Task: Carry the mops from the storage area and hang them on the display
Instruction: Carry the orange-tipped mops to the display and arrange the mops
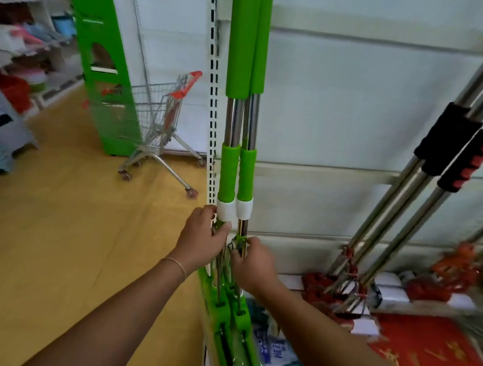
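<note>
Two hands work low on a pair of green mops that stand upright side by side against the white display wall. The left hand (202,239) has its fingers curled round the left mop (240,64) just below its white collar, and a thin band circles that wrist. The right hand (252,262) pinches the metal shaft and wire lever of the right mop (259,66) just under its own collar. Both green mop heads (232,329) hang below the hands, wrapped in clear film. Beside them to the right, steel-handled mops with black and red grips (458,150) lean against the same wall. Under these lie packets with blue and white print too blurred to read, and a red sheet (424,356) with gold characters, also unreadable. Further left, a slotted upright (213,91) runs up the wall, and a wire shopping trolley (163,122) with red trim, nothing visible in it, stands on the yellow floor beside a green stand (104,60).
</note>
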A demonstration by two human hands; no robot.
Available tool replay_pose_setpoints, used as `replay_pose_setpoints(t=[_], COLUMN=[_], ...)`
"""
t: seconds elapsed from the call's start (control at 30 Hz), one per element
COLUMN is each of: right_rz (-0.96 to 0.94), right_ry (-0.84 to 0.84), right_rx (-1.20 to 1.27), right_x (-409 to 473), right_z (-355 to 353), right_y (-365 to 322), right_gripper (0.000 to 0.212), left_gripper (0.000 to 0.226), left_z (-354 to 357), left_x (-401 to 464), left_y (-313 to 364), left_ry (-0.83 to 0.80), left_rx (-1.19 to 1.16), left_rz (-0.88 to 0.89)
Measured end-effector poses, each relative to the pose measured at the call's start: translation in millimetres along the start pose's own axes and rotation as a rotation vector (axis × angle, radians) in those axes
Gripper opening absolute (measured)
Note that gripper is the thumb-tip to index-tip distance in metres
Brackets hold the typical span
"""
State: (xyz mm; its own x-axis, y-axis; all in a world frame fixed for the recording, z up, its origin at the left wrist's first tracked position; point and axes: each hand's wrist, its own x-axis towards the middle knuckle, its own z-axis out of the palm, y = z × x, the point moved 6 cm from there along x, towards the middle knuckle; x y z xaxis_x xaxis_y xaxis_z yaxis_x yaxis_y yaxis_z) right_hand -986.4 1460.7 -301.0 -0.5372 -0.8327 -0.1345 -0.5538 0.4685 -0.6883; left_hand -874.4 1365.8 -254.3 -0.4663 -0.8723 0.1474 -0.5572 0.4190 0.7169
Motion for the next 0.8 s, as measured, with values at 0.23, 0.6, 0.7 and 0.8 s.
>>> replay_pose_setpoints(t=[0.23,0.6,0.7,0.8], right_rz=[0.007,-0.013,0.04,0.089], right_ry=[0.003,-0.009,-0.007,0.02], right_rx=[0.028,0.161,0.19,0.193], right_x=[21,39,40,38], right_z=[10,40,46,51], right_y=[6,30,38,43], right_gripper=[0.019,0.023,0.03,0.038], left_gripper=[0.019,0.033,0.039,0.039], left_z=[21,38,41,40], left_x=[6,-6,-6,-4], left_y=[-1,-40,-48,-50], left_ry=[-0.135,-0.133,-0.214,-0.239], left_rx=[-0.195,-0.28,-0.362,-0.286], left_rz=[-0.057,-0.2,-0.239,-0.146])
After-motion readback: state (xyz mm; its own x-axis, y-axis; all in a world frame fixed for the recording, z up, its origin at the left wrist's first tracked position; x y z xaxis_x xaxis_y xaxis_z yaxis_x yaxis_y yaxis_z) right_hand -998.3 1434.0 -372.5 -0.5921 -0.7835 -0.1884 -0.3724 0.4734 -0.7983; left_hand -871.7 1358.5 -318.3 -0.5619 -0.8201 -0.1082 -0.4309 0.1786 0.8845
